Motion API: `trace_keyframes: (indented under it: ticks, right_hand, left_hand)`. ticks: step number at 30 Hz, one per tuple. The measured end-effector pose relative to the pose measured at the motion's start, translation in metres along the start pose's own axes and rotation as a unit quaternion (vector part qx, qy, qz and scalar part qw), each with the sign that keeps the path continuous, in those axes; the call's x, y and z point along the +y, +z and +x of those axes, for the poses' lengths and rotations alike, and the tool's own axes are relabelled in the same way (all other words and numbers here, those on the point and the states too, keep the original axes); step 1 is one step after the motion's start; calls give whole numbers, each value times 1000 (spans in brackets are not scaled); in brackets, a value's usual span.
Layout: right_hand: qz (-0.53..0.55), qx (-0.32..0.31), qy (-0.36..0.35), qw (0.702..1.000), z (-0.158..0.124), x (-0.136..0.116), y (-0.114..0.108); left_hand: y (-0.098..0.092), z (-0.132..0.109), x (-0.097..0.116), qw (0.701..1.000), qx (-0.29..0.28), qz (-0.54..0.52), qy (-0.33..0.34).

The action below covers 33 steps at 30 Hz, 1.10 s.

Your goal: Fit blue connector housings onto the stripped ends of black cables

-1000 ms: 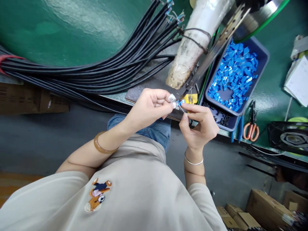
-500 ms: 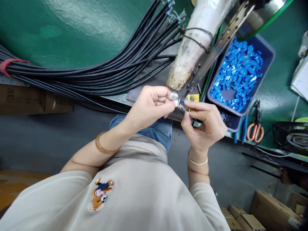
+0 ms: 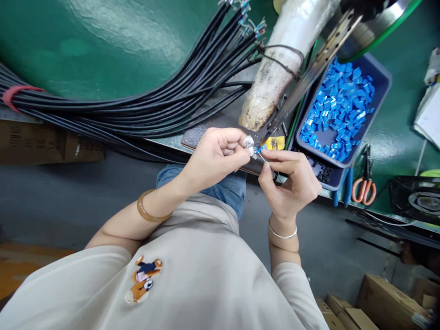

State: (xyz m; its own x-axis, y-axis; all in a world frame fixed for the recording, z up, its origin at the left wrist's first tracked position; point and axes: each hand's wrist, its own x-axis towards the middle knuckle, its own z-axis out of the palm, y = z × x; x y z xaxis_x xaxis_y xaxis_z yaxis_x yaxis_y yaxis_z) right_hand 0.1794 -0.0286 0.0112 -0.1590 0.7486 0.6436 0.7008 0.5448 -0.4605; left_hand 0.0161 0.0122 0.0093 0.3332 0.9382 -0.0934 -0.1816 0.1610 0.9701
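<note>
My left hand (image 3: 220,151) is closed in a pinch at the table's front edge, with crumpled white wrapping (image 3: 248,141) at its fingertips. A small blue part (image 3: 256,149) sticks out from these fingertips; its far end is hard to make out. My right hand (image 3: 287,176) pinches a thin silvery solder wire (image 3: 261,157), whose end points at the blue part. The tip of a soldering iron (image 3: 266,134) comes down from above and meets the work between both hands. Fingers hide part of the contact.
A wrapped white tube (image 3: 275,73) hangs just beyond my hands. Black cables (image 3: 137,110) lie bundled at left. On the right are a bin (image 3: 380,91) of blue pieces, orange-handled scissors-like pliers (image 3: 364,185) and a blue-handled tool (image 3: 349,185). A yellow label (image 3: 276,143) lies close by.
Both hands have shifted very slightly in the picture, and the right fingers sit a little lower. The grips stay the same, with the wire and blue part still at the iron tip.
</note>
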Motion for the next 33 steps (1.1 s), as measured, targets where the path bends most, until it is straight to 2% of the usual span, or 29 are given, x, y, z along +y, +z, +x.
trace_keyframes:
  ticks: [12,24,33]
  right_hand:
    - [-13,1,13,1000,4,-5,-2]
    - [-30,1,11,999,2,-7,1]
    - [-41,27,24,999,4,-13,1]
  left_hand:
    - [1,0,3,1000,-7,-13,-8]
    - [1,1,5,998,-12,-21,-59]
    - [3,-3,6,1000,-7,2,-10]
